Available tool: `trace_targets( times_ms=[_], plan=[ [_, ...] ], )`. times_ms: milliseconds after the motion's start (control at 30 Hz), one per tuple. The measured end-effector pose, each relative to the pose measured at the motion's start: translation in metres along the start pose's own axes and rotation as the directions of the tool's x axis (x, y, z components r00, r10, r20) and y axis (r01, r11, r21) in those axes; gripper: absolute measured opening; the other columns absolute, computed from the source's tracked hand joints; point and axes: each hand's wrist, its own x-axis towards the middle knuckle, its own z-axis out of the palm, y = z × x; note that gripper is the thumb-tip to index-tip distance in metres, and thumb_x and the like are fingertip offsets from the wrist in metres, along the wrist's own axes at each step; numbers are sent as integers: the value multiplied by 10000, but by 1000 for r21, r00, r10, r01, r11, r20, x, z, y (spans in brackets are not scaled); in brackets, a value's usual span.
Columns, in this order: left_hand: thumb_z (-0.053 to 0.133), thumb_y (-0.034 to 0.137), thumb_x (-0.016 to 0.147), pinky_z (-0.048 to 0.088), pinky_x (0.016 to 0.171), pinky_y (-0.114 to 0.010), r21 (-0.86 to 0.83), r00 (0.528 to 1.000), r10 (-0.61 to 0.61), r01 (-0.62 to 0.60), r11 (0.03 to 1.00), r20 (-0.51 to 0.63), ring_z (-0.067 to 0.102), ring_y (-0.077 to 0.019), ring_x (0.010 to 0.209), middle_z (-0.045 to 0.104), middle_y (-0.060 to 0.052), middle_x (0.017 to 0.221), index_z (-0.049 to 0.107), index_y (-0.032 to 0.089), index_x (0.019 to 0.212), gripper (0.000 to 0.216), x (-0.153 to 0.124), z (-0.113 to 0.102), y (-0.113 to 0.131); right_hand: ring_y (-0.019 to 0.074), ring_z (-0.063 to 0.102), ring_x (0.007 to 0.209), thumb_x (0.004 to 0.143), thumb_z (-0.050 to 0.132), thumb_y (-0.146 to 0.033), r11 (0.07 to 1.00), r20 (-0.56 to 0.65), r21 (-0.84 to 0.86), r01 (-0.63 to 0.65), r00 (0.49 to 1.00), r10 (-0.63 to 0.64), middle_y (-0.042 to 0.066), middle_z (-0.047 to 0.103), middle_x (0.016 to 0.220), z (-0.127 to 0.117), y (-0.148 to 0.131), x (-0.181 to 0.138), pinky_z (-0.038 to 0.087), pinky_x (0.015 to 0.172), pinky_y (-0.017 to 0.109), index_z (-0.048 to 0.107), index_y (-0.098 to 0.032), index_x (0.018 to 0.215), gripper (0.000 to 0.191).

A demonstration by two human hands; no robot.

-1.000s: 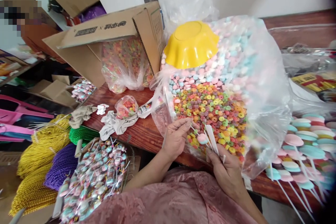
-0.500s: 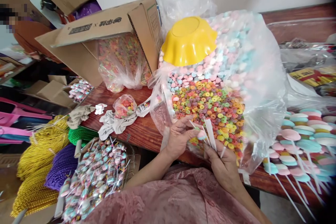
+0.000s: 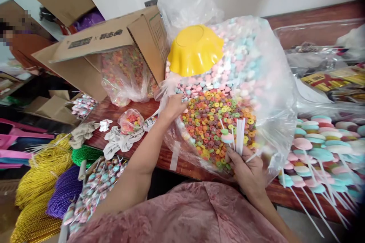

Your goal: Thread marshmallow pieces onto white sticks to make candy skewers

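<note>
My right hand (image 3: 246,167) is closed around a bundle of white sticks (image 3: 240,136). One stick in that grip carries a pink and blue marshmallow (image 3: 227,136) with a green candy ring on top of it. My left hand (image 3: 174,107) reaches to the left edge of the pile of pastel marshmallows (image 3: 212,79), its fingers curled down among them; what they pinch is hidden. Between both hands lies a heap of colourful candy rings (image 3: 211,125) on clear plastic.
An upturned yellow bowl (image 3: 196,51) rests on the marshmallows. An open cardboard box (image 3: 114,41) with bagged candy rings stands at the left. Finished marshmallow skewers (image 3: 322,152) are stacked on the right. Gold cords (image 3: 40,182) and a bin of wrapped skewers (image 3: 99,186) lie lower left.
My left hand has left the stick and moved up and left to the marshmallows. A green ring now shows above the marshmallow on the stick, still in my right hand.
</note>
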Motion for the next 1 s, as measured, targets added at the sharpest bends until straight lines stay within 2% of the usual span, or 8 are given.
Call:
trace_targets(
  times_ms=[67, 167, 367, 567, 733, 900, 1000],
  plan=[
    [642, 246, 833, 490, 912, -350, 159, 999, -21, 15, 987, 37, 670, -280, 1028, 742, -148, 1030, 740, 148, 1013, 227, 17, 2, 1, 118, 397, 508, 878, 658, -512, 1000, 7, -10, -14, 1000, 14, -15, 498, 575, -1, 3, -1, 281, 456, 256, 612, -189, 673, 385],
    [638, 252, 829, 492, 894, -347, 194, 999, -32, 24, 981, 39, 675, -279, 1014, 749, -139, 1040, 741, 176, 1002, 216, 28, 7, 5, 122, 406, 521, 886, 653, -511, 999, 20, -18, -28, 999, 28, -6, 521, 593, -6, 10, -2, 281, 455, 255, 631, -187, 698, 375],
    [620, 193, 811, 481, 867, -340, 105, 999, -6, 10, 994, -38, 672, -251, 933, 761, -105, 945, 750, 177, 874, 145, 25, 20, 1, 140, 426, 528, 889, 644, -485, 1000, 58, -31, -7, 998, 8, 9, 534, 606, -11, 11, 3, 314, 468, 271, 646, -199, 712, 336],
    [610, 189, 799, 468, 838, -309, 21, 994, -36, 38, 999, -106, 643, -194, 798, 731, -64, 787, 733, 163, 748, 135, 13, 27, -9, 141, 423, 513, 904, 626, -465, 998, 78, -56, 7, 997, -3, 7, 514, 588, -6, 8, 1, 320, 469, 273, 629, -208, 681, 340],
    [612, 150, 740, 466, 756, -295, -103, 982, -82, 66, 993, -167, 612, -173, 699, 675, -25, 662, 704, 161, 655, 126, 7, 37, -12, 131, 423, 511, 899, 625, -496, 994, 79, -97, 43, 996, -35, -4, 512, 572, -5, 9, -2, 340, 476, 254, 628, -191, 662, 386],
    [608, 109, 713, 466, 705, -281, -222, 963, -106, 50, 974, -247, 592, -155, 665, 647, -2, 647, 644, 170, 596, 136, -1, 46, -15, 128, 419, 495, 901, 622, -499, 995, 92, -87, 51, 995, -43, -10, 520, 575, -4, 7, -5, 333, 460, 250, 641, -195, 704, 363],
    [614, 98, 713, 483, 740, -271, -290, 946, -85, -9, 957, -311, 617, -152, 741, 660, -3, 703, 623, 177, 596, 142, -9, 43, -12, 127, 414, 503, 912, 611, -492, 993, 95, -100, 62, 994, -52, -16, 493, 570, -5, 9, -9, 335, 475, 253, 610, -197, 680, 375]
  ],
)
